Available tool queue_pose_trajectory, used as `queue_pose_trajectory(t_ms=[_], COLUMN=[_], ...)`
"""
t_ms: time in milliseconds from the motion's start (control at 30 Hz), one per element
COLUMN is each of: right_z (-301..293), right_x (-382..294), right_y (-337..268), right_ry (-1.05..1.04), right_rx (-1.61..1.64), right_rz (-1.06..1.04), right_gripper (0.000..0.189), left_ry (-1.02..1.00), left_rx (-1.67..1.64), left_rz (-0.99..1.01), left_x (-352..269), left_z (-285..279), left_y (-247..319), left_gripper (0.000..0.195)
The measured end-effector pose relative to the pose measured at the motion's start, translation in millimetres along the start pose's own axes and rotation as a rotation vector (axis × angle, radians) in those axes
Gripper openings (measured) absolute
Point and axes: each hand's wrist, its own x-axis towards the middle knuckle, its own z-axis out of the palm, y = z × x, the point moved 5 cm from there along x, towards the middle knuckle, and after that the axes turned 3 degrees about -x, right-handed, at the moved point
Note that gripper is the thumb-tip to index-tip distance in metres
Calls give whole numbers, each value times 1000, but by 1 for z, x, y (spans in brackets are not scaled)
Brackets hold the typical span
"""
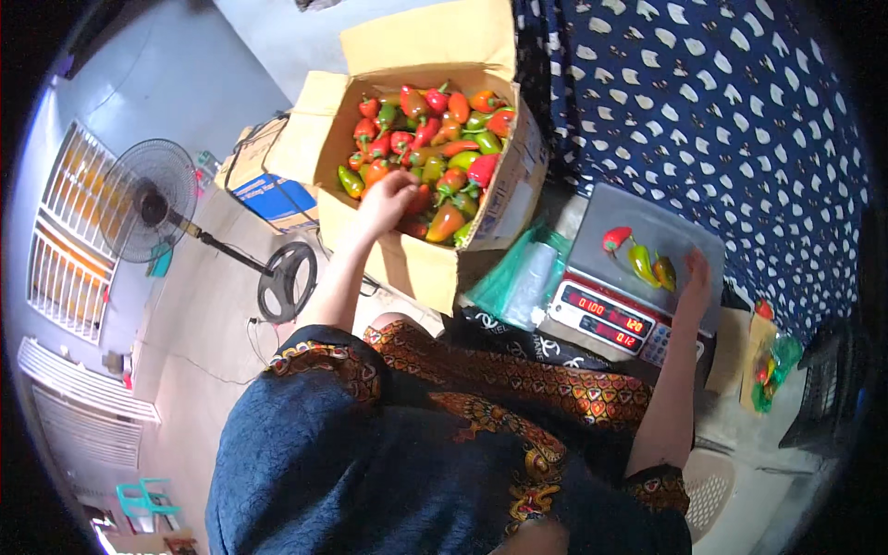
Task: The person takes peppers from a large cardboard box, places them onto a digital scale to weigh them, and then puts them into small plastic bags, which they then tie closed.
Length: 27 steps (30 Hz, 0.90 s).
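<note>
My left hand (390, 202) reaches into an open cardboard box (388, 260) full of red, orange and green peppers (423, 132). Its fingers curl down by a red pepper (418, 200), and whether they grip it is hidden. On the plate of a digital weighing scale (576, 236) lie a red pepper (616, 238), a light green pepper (643, 266) and a dark green-orange pepper (664, 272). My right hand (696, 281) is over the plate's right side, beside these peppers. It is blurred, with no pepper visible in it. The scale's red display (607, 319) is lit.
Clear plastic bags (531, 277) and green netting (489, 288) lie between box and scale. A patterned dark blue cloth (694, 104) hangs behind the scale. More peppers and green netting (770, 371) are at the right. A pedestal fan (149, 201) and another carton (274, 194) stand left.
</note>
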Motion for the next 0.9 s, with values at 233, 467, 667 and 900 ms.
queue_pose_trajectory(t_ms=[233,467,667,900], right_z=[-12,-12,-23,-8], right_x=[8,-8,1,2], right_y=[9,-15,3,-5], right_ry=[43,131,81,21], right_rx=[169,155,240,235], right_rz=[5,131,105,113], right_gripper=[46,35,37,42], left_ry=[-50,18,149,178], left_rx=[463,324,-523,-824], left_rz=[181,107,-196,-140], left_x=[-4,-13,-3,-9], left_z=[17,13,7,-12], left_y=[10,15,7,-12], left_gripper=[40,33,30,29])
